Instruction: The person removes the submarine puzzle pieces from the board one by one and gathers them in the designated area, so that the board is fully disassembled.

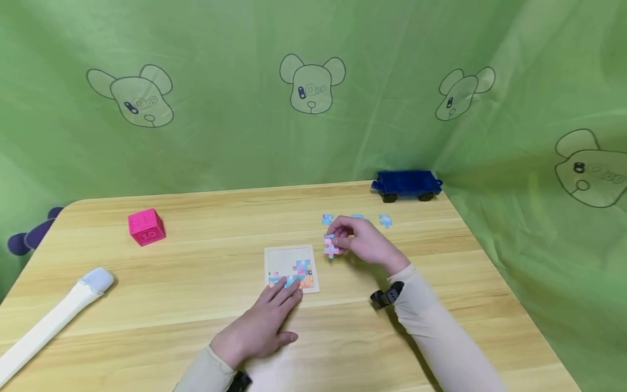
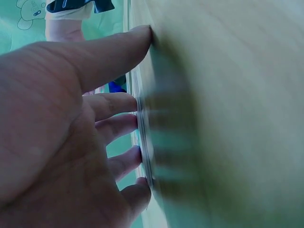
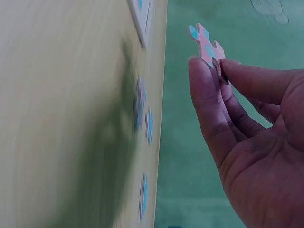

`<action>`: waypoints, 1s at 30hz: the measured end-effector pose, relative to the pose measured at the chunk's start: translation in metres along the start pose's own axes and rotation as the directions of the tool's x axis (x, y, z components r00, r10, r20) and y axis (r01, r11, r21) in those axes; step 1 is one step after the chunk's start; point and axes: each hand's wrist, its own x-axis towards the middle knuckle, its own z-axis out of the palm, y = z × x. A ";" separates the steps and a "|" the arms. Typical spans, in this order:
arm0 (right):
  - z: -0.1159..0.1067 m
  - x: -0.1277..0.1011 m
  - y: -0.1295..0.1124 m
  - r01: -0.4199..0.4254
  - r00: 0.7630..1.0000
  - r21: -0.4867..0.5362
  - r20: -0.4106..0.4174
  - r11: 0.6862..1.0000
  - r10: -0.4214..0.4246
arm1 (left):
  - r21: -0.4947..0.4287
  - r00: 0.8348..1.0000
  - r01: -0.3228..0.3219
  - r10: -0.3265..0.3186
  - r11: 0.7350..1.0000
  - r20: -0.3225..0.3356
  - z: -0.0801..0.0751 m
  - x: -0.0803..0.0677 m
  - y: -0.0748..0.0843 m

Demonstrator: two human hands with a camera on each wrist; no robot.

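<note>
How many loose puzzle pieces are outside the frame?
4 visible: one puzzle piece pinched in the right hand, three loose pieces on the table behind it. That hand may hide more.

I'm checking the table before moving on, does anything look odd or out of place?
Nothing looks spilled or damaged. The puzzle tray is only partly filled, loose pieces lie beyond it, and the right hand pinches one piece.

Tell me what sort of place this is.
Probably a staged play or recording corner: a wooden table hemmed in by green bear-print cloth, with a puzzle tray, pink cube and blue toy wagon.
</note>
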 end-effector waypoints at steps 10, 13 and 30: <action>-0.030 -0.012 0.033 -0.071 0.996 -0.103 -0.060 0.992 0.065 | -0.016 1.000 -0.007 0.007 1.000 0.003 0.002 -0.001 -0.001; -0.036 -0.015 0.041 -0.099 0.992 -0.112 -0.085 0.989 0.090 | -0.004 1.000 -0.014 0.014 1.000 0.002 0.001 0.000 -0.001; -0.044 -0.007 0.063 -0.181 0.982 -0.150 -0.085 0.972 0.170 | -0.014 1.000 -0.018 0.018 1.000 0.000 -0.001 -0.001 -0.001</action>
